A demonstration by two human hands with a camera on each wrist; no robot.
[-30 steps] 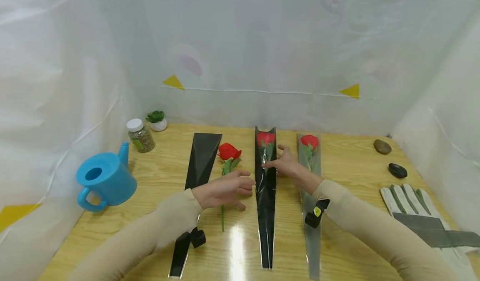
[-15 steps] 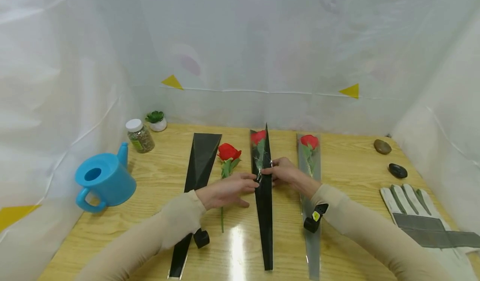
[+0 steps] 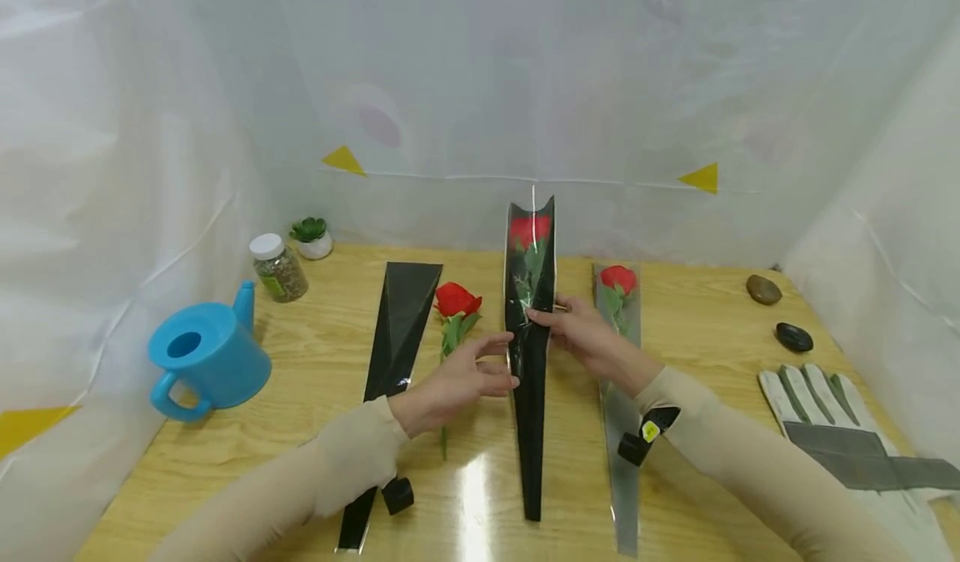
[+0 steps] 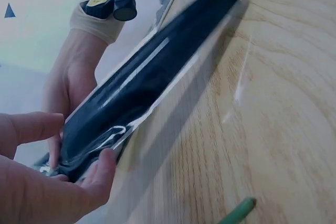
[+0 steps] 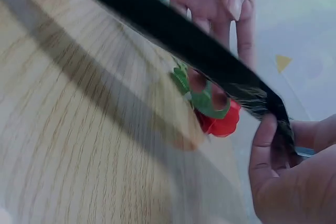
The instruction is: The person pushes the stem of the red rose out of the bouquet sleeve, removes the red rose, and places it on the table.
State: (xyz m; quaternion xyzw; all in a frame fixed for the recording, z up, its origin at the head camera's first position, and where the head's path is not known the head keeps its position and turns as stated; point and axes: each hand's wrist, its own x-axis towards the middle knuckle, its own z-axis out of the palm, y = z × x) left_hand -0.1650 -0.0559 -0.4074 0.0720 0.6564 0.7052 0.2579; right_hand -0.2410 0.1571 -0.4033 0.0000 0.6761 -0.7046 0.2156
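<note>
In the head view a black flower sleeve (image 3: 531,395) with a clear front is raised off the table at its top end, a red rose (image 3: 529,233) inside it. My right hand (image 3: 596,341) grips its right edge, thumb across the front and fingers behind. My left hand (image 3: 457,378) is at the sleeve's left edge, thumb and fingers spread and fairly straight; the left wrist view has its fingertips (image 4: 106,162) close against the sleeve, contact unclear. Beneath the left hand lies a loose red rose (image 3: 457,299), its stem partly hidden.
Another black sleeve (image 3: 405,312) lies left of the loose rose. A grey sleeve with a rose (image 3: 618,283) lies under the right forearm. Around the edges are a blue watering can (image 3: 213,353), jar (image 3: 279,270), potted succulent (image 3: 311,237), stones (image 3: 793,337) and gloves (image 3: 832,429).
My right hand has taken hold of the black sleeve, turned it briefly and lifted its top end off the table. My left hand has moved slightly right, to the sleeve's edge.
</note>
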